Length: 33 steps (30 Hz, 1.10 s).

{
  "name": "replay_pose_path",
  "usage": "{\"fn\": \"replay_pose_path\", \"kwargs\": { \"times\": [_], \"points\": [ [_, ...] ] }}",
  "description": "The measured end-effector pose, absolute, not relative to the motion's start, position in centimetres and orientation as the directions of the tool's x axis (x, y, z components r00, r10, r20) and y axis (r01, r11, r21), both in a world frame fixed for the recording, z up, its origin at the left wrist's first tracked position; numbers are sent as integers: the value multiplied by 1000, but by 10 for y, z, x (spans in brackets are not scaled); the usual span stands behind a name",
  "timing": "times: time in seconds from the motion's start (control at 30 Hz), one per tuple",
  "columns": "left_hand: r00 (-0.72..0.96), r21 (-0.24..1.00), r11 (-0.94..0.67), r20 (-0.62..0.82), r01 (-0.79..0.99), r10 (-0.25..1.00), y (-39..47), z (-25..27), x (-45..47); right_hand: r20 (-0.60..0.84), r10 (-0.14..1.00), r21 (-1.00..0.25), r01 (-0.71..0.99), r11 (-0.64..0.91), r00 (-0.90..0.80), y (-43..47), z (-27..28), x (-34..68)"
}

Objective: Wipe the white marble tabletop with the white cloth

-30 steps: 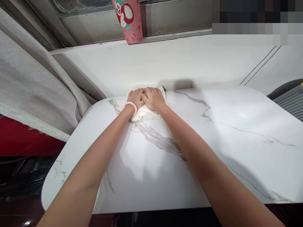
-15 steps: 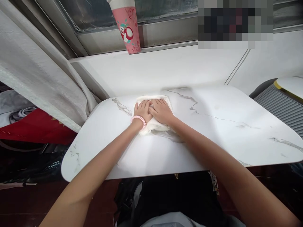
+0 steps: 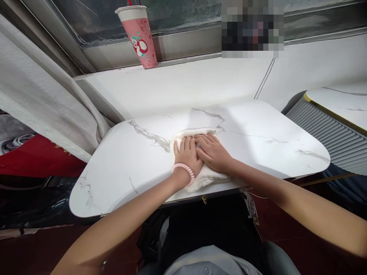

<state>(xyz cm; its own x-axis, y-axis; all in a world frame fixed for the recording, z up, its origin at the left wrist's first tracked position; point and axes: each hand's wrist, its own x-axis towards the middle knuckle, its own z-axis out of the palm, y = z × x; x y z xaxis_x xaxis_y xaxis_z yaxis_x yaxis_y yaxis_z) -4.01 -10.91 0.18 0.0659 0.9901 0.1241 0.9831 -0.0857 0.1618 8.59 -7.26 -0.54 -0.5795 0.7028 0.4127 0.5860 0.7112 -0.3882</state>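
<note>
A white cloth [image 3: 208,178] lies on the white marble-patterned tabletop [image 3: 114,168], close to its front edge. My left hand [image 3: 189,156] rests flat on the cloth, fingers outstretched, with a pink coiled band [image 3: 185,168] around the wrist. Beside it, my right hand [image 3: 213,153] also presses flat on the cloth, its thumb touching the left hand. Part of the cloth is hidden beneath both hands.
A pink paper cup [image 3: 140,42] with a straw stands on the window ledge behind the table. A pale curtain [image 3: 43,88] hangs at the left. To the right is a ribbed grey unit [image 3: 329,130] with a white top.
Both hands and the cloth have slid toward me and slightly right across the tabletop, from its middle to near the front edge. The view has shifted a little.
</note>
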Motion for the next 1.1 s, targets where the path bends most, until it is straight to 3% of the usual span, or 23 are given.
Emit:
{"fn": "replay_pose_path", "kwargs": {
  "times": [0.27, 0.67, 1.1],
  "points": [
    [149, 207, -173, 130, 963, 980, -69, 5, -19, 412, 780, -401, 675, 619, -471, -40, -6, 104],
    [171, 292, -225, 199, 929, 965, 36, 0, -61, 404, 841, -457, 716, 527, -361, 56, -7, 63],
    [163, 251, -212, 200, 944, 966, 104, 5, -62, 426, 858, -487, 727, 484, -286, 118, -10, 58]
  ]
}}
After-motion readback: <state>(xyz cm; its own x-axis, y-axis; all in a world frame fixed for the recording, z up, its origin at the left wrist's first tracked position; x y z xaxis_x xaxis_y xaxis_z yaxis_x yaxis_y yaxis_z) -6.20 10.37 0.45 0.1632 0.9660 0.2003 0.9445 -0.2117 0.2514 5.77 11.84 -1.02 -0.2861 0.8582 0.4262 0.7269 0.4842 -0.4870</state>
